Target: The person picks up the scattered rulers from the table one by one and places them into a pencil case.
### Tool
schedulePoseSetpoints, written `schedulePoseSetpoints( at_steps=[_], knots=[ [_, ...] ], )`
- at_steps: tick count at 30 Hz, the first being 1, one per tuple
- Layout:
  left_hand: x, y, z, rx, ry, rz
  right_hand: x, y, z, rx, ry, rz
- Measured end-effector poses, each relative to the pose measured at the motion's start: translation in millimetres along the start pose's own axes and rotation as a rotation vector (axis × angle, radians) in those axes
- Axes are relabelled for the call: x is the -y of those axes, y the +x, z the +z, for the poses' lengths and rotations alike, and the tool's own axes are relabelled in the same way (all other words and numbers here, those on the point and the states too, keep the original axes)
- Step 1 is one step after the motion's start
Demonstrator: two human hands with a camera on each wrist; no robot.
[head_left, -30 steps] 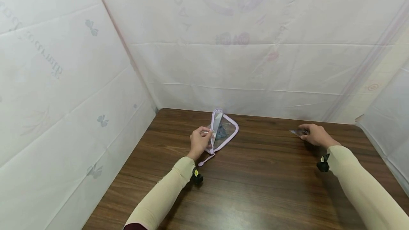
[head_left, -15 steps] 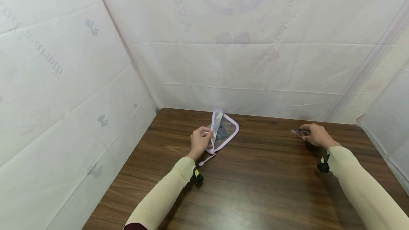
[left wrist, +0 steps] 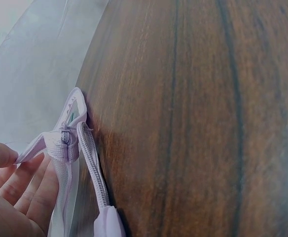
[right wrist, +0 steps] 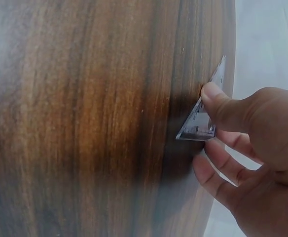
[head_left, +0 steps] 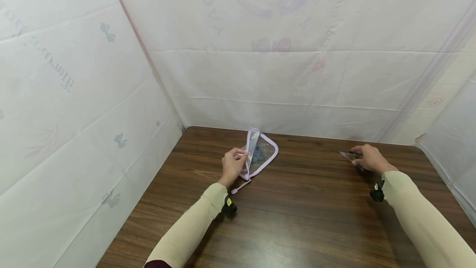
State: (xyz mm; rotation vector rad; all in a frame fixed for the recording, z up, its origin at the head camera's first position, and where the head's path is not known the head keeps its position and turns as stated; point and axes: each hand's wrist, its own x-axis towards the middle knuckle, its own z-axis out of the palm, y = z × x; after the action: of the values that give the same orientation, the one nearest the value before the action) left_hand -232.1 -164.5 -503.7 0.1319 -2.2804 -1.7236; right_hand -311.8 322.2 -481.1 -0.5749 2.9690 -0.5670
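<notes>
My left hand (head_left: 232,163) pinches the near-left edge of a see-through zip pouch (head_left: 275,149) with lilac trim. The mouth gapes on that side, and a lilac zip pull (left wrist: 109,223) hangs at the near corner. Inside lie a clear strip like a ruler (head_left: 254,140) and a dark bluish triangular piece (head_left: 258,153). Far to the right, my right hand (head_left: 369,159) holds a small clear set square (right wrist: 198,127) between thumb and fingers. Its long edge is tilted up off the table in the right wrist view, and part of it is behind the thumb.
The dark wood-grain table (head_left: 305,202) carries both hands' work near its back edge. Pale printed sheeting (head_left: 297,77) rises behind the table and along its left and right sides. Each wrist bears a small black camera.
The right hand has shifted very slightly right, and the set square in it has tipped a little more. The left hand and pouch stay practically still.
</notes>
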Motion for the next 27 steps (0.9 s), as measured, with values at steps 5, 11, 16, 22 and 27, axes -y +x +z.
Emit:
schedulePoseSetpoints(
  at_steps=[5,11,16,22,27],
  knots=[
    [-0.6,-0.4,-0.1,-0.001,0.0,-0.008,-0.2,-0.9,-1.5,0.003,-0.014,0.013],
    [-0.7,-0.6,-0.3,-0.002,0.001,-0.008,0.7,-3.1,-2.8,-0.014,-0.011,0.036],
    [-0.8,-1.2,-0.2,-0.003,0.004,-0.015,2.0,-6.6,-2.0,-0.052,-0.007,0.043],
    [-0.5,-1.4,0.8,0.001,-0.002,-0.014,1.5,-8.7,-0.9,-0.116,-0.009,0.022],
    [-1.5,-1.3,0.5,-0.001,-0.004,-0.011,-0.2,-8.2,-0.5,-0.147,0.011,0.019]
  ],
)
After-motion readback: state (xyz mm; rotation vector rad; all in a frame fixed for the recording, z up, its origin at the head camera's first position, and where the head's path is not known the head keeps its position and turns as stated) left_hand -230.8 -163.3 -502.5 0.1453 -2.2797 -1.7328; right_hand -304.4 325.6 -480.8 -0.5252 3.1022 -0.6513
